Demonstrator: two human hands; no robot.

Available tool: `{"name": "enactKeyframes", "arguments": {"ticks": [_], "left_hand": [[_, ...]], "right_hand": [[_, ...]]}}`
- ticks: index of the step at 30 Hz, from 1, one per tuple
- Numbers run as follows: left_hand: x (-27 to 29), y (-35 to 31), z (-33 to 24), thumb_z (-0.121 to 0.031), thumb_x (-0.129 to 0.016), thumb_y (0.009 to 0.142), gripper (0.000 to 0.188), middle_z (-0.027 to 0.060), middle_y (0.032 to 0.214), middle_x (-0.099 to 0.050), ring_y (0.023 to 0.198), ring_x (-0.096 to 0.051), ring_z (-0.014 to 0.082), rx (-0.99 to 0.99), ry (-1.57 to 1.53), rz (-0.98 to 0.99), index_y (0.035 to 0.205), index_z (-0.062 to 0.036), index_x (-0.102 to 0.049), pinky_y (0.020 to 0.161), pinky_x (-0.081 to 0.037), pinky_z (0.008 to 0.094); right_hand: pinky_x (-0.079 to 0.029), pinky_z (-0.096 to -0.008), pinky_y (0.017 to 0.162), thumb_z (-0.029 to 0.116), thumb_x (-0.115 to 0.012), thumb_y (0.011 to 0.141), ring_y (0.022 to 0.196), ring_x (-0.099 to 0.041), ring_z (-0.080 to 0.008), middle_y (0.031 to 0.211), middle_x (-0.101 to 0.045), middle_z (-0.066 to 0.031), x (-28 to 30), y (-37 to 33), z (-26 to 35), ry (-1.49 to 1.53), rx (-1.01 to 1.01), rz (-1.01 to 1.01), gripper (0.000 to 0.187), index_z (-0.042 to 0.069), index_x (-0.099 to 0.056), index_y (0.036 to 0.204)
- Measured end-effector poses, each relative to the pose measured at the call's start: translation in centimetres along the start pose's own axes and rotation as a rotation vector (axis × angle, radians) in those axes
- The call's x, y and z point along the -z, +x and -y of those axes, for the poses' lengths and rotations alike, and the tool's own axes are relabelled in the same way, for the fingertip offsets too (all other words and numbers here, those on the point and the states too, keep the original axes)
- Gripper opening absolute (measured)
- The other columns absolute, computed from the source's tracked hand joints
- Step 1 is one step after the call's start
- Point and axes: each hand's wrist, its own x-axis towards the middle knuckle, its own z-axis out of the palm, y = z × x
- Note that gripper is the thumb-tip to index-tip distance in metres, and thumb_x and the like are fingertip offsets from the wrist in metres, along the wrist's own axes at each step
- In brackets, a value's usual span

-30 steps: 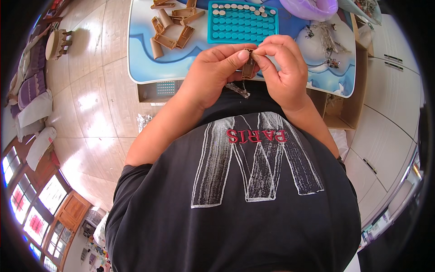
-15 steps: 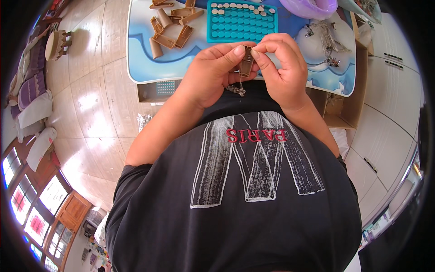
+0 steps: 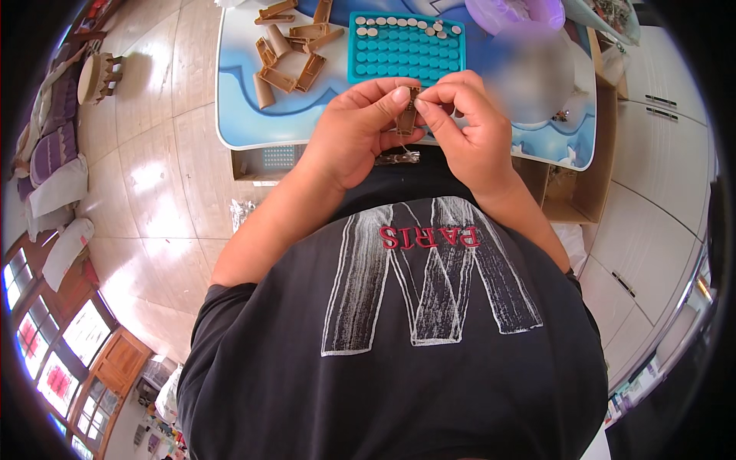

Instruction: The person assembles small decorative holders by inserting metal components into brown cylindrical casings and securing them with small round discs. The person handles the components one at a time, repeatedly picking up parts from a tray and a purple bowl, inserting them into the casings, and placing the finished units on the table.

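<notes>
Above the table's near edge, my left hand (image 3: 349,130) is closed around a small brown plastic casing (image 3: 406,123), its thumb pressed near the far end. The casing's open side faces up. My right hand (image 3: 475,130) pinches thumb and forefinger together at the casing's upper right edge; whatever lies between the fingertips is too small to make out. A thin wire with a small silvery bundle (image 3: 400,158) dangles below the casing against my black shirt.
Several brown casing parts (image 3: 310,73) lie loose on the blue-and-white table (image 3: 253,126). Just beyond my hands sits a teal tray (image 3: 351,57) with round white pieces in its far rows. A purple basin (image 3: 529,15) stands at the far right; a blurred patch hides part of the tabletop.
Both hands and the casing have shifted slightly nearer and left in the picture. The dangling bundle has swung and looks more stretched out sideways. My left hand keeps its hold.
</notes>
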Motion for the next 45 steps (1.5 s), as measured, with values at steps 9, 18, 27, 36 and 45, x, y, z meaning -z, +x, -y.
{"name": "enactKeyframes", "arguments": {"ticks": [9,18,27,36,45], "left_hand": [[-0.2,-0.5,-0.1,-0.009,-0.065,0.083,0.027,0.0057,0.088,-0.063,0.076,-0.06,0.0121,-0.173,0.331,-0.029,0.106,0.0014,-0.058,0.07,-0.051,0.0249],[0.0,-0.8,-0.5,-0.007,-0.07,0.078,0.026,0.0024,0.087,-0.062,0.076,-0.057,0.0079,-0.247,0.649,0.058,0.101,-0.0002,-0.059,0.068,-0.047,0.0213],[-0.1,-0.2,-0.5,-0.014,-0.067,0.082,0.027,0.008,0.091,-0.062,0.077,-0.061,0.0152,-0.074,0.118,-0.069,0.104,-0.0017,-0.056,0.07,-0.052,0.0282],[1.4,0.1,-1.0,-0.02,-0.062,0.087,0.025,0.0073,0.091,-0.063,0.076,-0.061,0.0124,-0.213,0.028,-0.15,0.106,-0.0049,-0.056,0.069,-0.053,0.0272],[2.0,-0.3,-1.2,-0.015,-0.06,0.088,0.021,0.0082,0.09,-0.063,0.076,-0.062,0.0142,-0.234,0.062,-0.213,0.105,-0.0036,-0.056,0.069,-0.053,0.0278]], "right_hand": [[-0.045,-0.0208,0.063,0.007,-0.064,0.083,0.073,-0.054,-0.0053,0.083,-0.059,-0.0006,1.1,-0.2,-0.9,0.49,-0.538,0.242,0.009,-0.001,-0.061,0.085],[-0.043,-0.0199,0.067,0.007,-0.061,0.085,0.075,-0.053,-0.005,0.081,-0.058,0.0007,2.3,-0.3,-1.3,0.678,-0.523,0.347,0.007,0.001,-0.06,0.086],[-0.039,-0.0203,0.063,0.007,-0.062,0.083,0.07,-0.047,-0.0047,0.081,-0.054,0.0007,3.3,-0.2,-0.9,0.566,-0.391,0.246,0.006,0.001,-0.059,0.081],[-0.037,-0.0168,0.06,0.009,-0.062,0.085,0.067,-0.045,-0.0024,0.075,-0.053,0.0057,10.7,8.5,0.0,0.281,-0.113,-0.219,0.007,0.002,-0.06,0.084],[-0.045,-0.033,0.065,0.012,-0.061,0.081,0.07,-0.058,-0.0179,0.076,-0.062,-0.0075,13.3,20.7,0.5,-0.444,0.081,-0.533,0.009,0.002,-0.062,0.081]]}}
